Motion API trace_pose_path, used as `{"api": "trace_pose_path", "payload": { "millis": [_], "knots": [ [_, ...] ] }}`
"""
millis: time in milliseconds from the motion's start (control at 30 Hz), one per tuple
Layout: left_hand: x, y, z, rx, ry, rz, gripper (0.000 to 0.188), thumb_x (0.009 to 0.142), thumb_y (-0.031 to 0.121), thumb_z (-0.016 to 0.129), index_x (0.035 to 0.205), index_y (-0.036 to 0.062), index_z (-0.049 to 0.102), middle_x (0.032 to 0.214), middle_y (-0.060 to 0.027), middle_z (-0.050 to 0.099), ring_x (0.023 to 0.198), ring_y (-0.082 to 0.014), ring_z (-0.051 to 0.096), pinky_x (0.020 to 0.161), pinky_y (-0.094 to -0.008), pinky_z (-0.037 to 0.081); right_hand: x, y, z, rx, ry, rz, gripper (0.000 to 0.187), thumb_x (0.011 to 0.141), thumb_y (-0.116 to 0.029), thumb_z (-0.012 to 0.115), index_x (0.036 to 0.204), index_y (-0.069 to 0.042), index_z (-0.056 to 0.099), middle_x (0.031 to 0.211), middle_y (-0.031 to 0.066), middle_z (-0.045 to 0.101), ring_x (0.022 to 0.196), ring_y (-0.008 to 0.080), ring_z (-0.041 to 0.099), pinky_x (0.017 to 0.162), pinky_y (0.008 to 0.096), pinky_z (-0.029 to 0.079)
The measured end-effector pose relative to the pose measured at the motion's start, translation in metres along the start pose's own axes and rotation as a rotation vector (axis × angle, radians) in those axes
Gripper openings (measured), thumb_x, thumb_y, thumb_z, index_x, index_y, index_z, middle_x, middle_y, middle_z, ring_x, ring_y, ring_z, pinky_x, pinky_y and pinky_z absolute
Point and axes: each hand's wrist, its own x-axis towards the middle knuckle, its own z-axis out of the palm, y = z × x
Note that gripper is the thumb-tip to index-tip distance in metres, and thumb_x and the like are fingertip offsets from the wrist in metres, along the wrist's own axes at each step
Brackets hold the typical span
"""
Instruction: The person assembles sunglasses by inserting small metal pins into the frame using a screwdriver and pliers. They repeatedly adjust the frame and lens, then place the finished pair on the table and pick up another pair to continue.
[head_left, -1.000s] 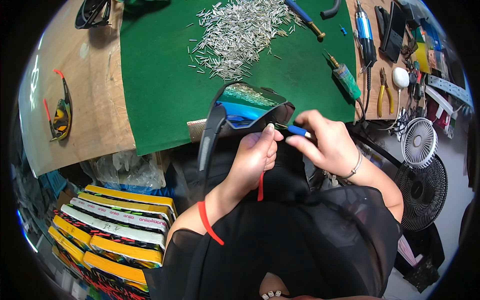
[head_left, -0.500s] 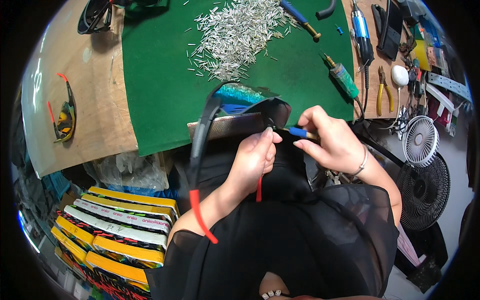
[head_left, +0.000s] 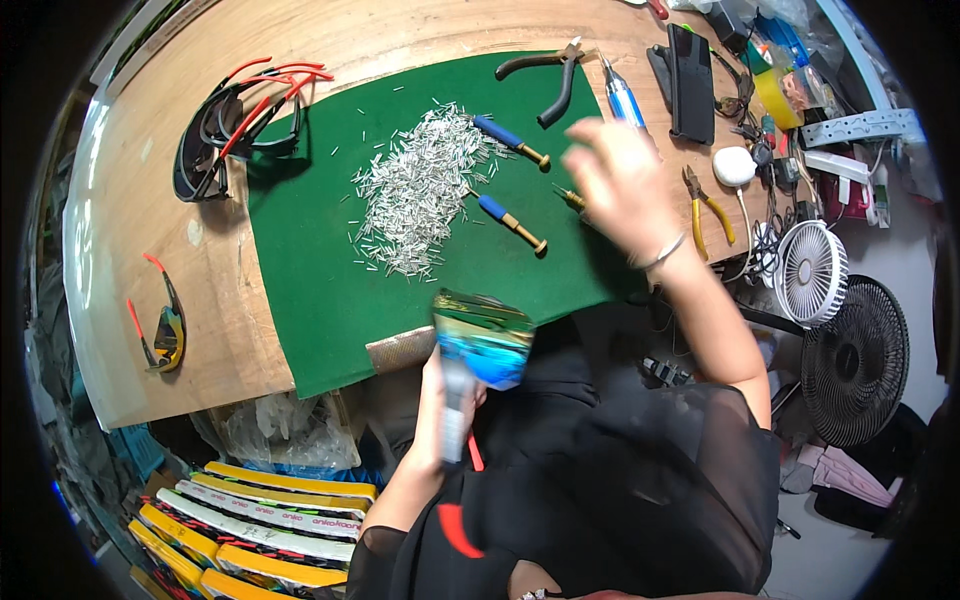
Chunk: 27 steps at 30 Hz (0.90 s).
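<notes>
My left hand [head_left: 432, 410] is closed on a pair of sunglasses [head_left: 485, 340], held over my lap by the mat's front edge. Their mirrored lens shines blue, green and gold; the arms end in red tips, one blurred. Over the right side of the green mat [head_left: 320, 310], my right hand [head_left: 625, 190] is raised, blurred, its fingers apart and nothing visible in them. Beneath it only the tip of a pen-shaped tool [head_left: 568, 196] shows; the rest is hidden. Left of that hand lie two blue-handled screwdrivers [head_left: 512, 222] beside a heap of small silver pins [head_left: 415, 195].
Black-handled pliers [head_left: 555, 80] lie at the mat's far edge, yellow-handled pliers [head_left: 705, 210] to the right. A phone [head_left: 690, 85] and a blue tool [head_left: 622, 98] are beyond. More sunglasses [head_left: 240, 130] stand at left. Two fans [head_left: 812, 275] are at right, yellow boxes [head_left: 290, 482] at lower left.
A blue-handled screwdriver has left my right hand and lies on the mat. That hand has moved up over the mat. The sunglasses in my left hand have turned, and the whole view has shifted.
</notes>
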Motion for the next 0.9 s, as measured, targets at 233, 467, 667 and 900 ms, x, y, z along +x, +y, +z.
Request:
{"api": "trace_pose_path", "payload": {
  "millis": [233, 467, 667, 900],
  "knots": [
    [0.004, 0.004, 0.010, -0.039, -0.059, -0.039, 0.023, 0.095, 0.028, 0.039, 0.092, 0.0063, 0.045, 0.059, -0.0011, 0.049, 0.041, -0.0037, 0.032, 0.039, -0.0177, 0.027, 0.022, 0.125, 0.019, -0.285, -0.323, 0.652, 0.050, 0.077, -0.045, 0.055, 0.098, 0.001, 0.056, 0.093, 0.0241, 0.057, 0.090, 0.0379, 0.056, 0.079, 0.0395, 0.045],
    [0.007, 0.007, 0.009, -0.048, 0.045, -0.001, 0.021, 0.094, 0.025, 0.040, 0.091, 0.0055, 0.047, 0.070, -0.0037, 0.055, 0.045, -0.0043, 0.035, 0.040, -0.0172, 0.028, 0.020, 0.134, -0.048, 0.481, -0.080, 0.694, 0.032, 0.087, -0.028, 0.052, 0.098, 0.001, 0.054, 0.090, 0.0123, 0.061, 0.075, 0.0144, 0.060, 0.066, 0.0251, 0.047],
    [0.017, 0.004, 0.016, -0.099, -0.001, -0.033, 0.026, 0.093, 0.029, 0.043, 0.093, 0.0031, 0.048, 0.072, -0.0033, 0.054, 0.045, -0.0028, 0.034, 0.040, -0.0162, 0.027, 0.025, 0.117, -0.105, 0.836, 0.606, 0.617, 0.031, 0.092, -0.026, 0.046, 0.105, 0.002, 0.048, 0.087, 0.0101, 0.058, 0.070, 0.0145, 0.057, 0.062, 0.0244, 0.048],
    [0.012, 0.003, 0.004, -0.113, 0.110, 0.007, 0.024, 0.093, 0.026, 0.043, 0.091, 0.0019, 0.047, 0.070, -0.0051, 0.056, 0.045, -0.0036, 0.039, 0.038, -0.0160, 0.031, 0.001, 0.060, -0.136, 0.296, -0.058, 0.259, 0.036, 0.084, -0.017, 0.056, 0.113, 0.002, 0.048, 0.097, 0.0095, 0.055, 0.089, 0.0175, 0.052, 0.080, 0.0305, 0.041]
  ]
}}
